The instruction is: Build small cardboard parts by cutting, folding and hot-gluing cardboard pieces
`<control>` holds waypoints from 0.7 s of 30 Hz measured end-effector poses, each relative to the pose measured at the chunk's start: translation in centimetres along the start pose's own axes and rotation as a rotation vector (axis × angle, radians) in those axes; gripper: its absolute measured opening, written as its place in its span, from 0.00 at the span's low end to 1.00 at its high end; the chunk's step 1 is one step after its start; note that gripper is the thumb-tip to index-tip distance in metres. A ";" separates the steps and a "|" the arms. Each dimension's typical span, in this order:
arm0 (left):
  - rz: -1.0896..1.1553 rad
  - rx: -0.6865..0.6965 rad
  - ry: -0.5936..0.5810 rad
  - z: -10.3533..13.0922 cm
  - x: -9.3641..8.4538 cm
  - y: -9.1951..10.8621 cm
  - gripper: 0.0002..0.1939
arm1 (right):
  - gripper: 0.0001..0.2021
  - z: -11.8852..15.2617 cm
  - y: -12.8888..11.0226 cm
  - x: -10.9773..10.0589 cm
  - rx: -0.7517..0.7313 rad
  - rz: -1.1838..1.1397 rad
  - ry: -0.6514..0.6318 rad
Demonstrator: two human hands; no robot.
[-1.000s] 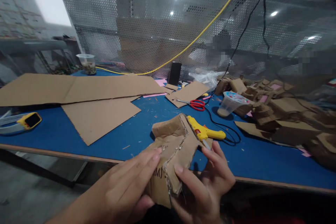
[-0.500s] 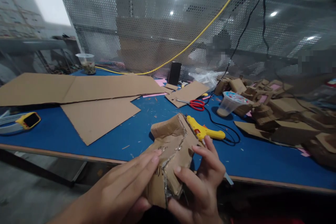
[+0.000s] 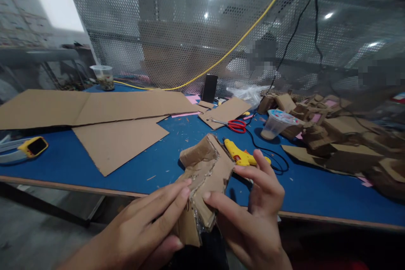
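Between my two hands is a folded cardboard piece (image 3: 213, 177), bent into a boxy, angled shape with a glossy line of glue along its seam. My left hand (image 3: 148, 219) lies along its left face, fingers together and thumb underneath, gripping it. My right hand (image 3: 256, 206) presses the thumb on the near face and the index finger on the right edge. Just behind the piece a yellow glue gun (image 3: 242, 154) rests on the table, partly hidden by my right fingers. Red-handled scissors (image 3: 236, 125) lie farther back on a cardboard scrap (image 3: 226, 112).
Large cardboard sheets (image 3: 120, 107) cover the left of the blue table (image 3: 152, 164). A yellow watch (image 3: 34, 147) lies at the left edge. On the right are a plastic cup (image 3: 278, 123) and a pile of cardboard pieces (image 3: 341, 130). A yellow cable (image 3: 234, 46) hangs across the back.
My right hand has shifted a little right and its fingers have moved along the cardboard piece. The piece has tilted slightly; my left hand keeps its hold.
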State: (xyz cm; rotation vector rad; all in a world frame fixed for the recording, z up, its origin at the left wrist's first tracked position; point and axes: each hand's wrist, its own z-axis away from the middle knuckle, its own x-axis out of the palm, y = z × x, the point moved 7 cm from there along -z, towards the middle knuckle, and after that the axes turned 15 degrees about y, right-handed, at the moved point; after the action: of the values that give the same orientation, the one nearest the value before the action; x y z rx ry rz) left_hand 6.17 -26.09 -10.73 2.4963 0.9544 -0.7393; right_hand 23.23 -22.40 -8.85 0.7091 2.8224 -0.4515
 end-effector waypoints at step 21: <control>0.114 -0.106 0.203 -0.7 -0.6 -0.8 0.34 | 0.19 -0.5 -0.9 1.3 -0.097 -0.026 -0.047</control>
State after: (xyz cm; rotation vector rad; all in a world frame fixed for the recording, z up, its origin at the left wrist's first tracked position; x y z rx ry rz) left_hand 5.48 -25.42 -9.93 2.5421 0.8831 -0.3957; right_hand 21.59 -22.45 -8.46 0.6353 2.7904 -0.3288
